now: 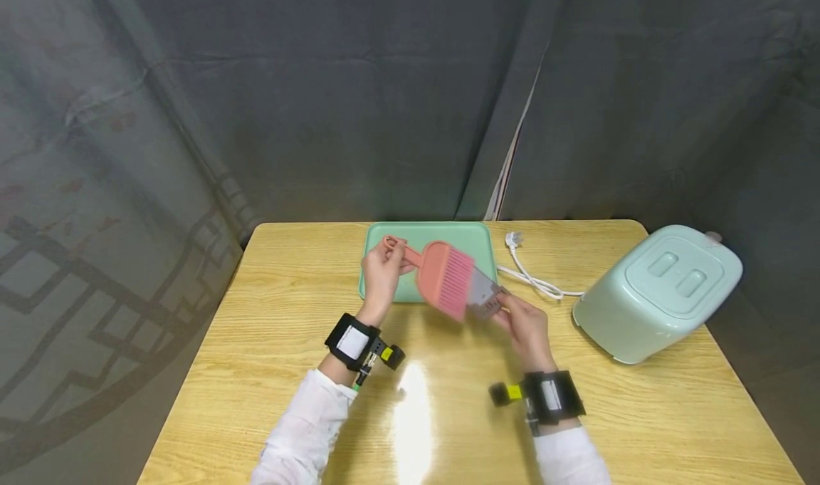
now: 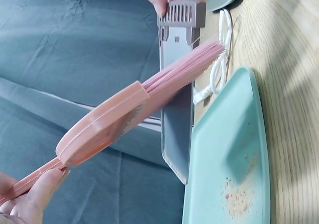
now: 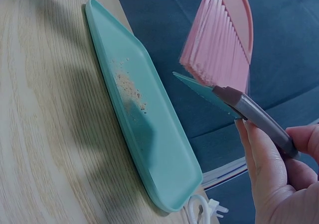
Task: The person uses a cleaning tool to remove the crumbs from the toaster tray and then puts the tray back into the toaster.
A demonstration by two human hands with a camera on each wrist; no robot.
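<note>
My left hand [image 1: 382, 270] grips the handle of a pink brush [image 1: 435, 271], its bristles pointing right. In the left wrist view, the bristles [image 2: 184, 69] lie across a flat grey crumb tray [image 2: 177, 119] with a slotted brown-grey end. My right hand [image 1: 525, 325] pinches that slotted end between thumb and fingers. The right wrist view has the brush [image 3: 219, 40] against the crumb tray [image 3: 259, 117], above the table. Beneath is a mint-green tray [image 1: 448, 230], with brown crumbs [image 3: 128, 90] scattered on its surface.
A pale green toaster [image 1: 653, 293] with a lid stands at the right of the wooden table [image 1: 288, 314]. Its white cord [image 1: 534, 280] and plug [image 1: 514, 239] lie between it and the green tray. Dark grey curtain [image 1: 352, 100] hangs behind the table.
</note>
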